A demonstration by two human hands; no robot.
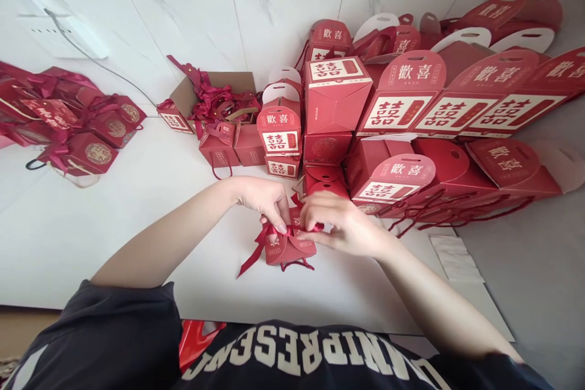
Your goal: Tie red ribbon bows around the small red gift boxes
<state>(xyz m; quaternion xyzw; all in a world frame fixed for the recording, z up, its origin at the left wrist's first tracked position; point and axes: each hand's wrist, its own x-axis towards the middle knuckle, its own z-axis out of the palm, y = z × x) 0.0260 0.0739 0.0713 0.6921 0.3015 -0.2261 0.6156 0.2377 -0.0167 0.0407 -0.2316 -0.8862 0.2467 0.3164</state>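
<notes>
A small red gift box [290,251] sits on the white table in front of me, with a dark red cord handle at its near side. A red ribbon [252,256] lies across its top, one tail hanging off to the left. My left hand [267,202] is closed on the ribbon near the middle of the box top, fingertips pointing down. My right hand [333,222] pinches the ribbon's other part at the right of the box, its fingers curled. Between the two hands a short stretch of ribbon shows. Part of the box top is hidden by my fingers.
Stacked red boxes [402,94] fill the back right. An open carton [233,82] of ribbons stands at the back centre, with small boxes beside it. More ribboned boxes [94,149] are at the left. Folded white tissue [456,258] lies at the right, and a cable [91,61] hangs along the wall.
</notes>
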